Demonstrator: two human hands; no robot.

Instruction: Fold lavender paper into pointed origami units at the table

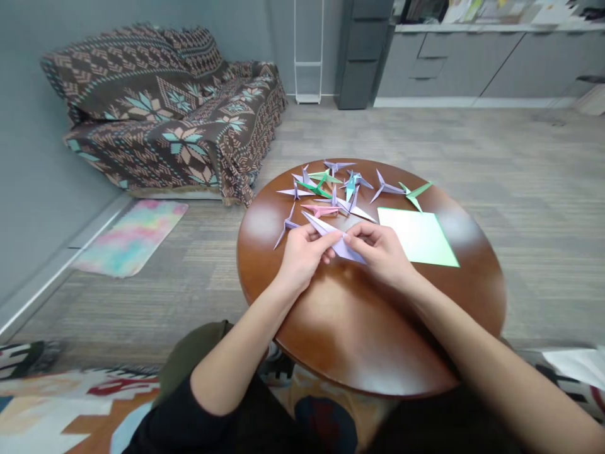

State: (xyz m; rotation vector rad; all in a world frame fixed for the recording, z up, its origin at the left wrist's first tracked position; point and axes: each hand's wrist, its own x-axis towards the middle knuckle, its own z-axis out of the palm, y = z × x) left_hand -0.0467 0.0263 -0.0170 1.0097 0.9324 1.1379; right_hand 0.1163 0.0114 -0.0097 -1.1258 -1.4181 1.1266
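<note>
A lavender sheet of origami paper (348, 250), folded into a long pointed shape, is held between both hands above the round brown table (359, 347). My left hand (306, 251) pinches it from the left, thumb on top and fingers underneath. At its right side, my right hand (379, 247) presses thumb and forefinger together on the paper, close to the left thumb. Just beyond the hands lie several folded paper cranes: a pink crane (319, 210), a green crane (322, 186), a teal crane (350, 185) and lavender ones such as a crane (386, 187).
Flat green-edged paper (417, 236) lies on the table to the right of my hands, with a light green crane (416, 194) behind it. A sofa (189, 120) under a patterned cover stands back left, near a pastel mat (135, 236). Grey cabinets (467, 69) line the far wall.
</note>
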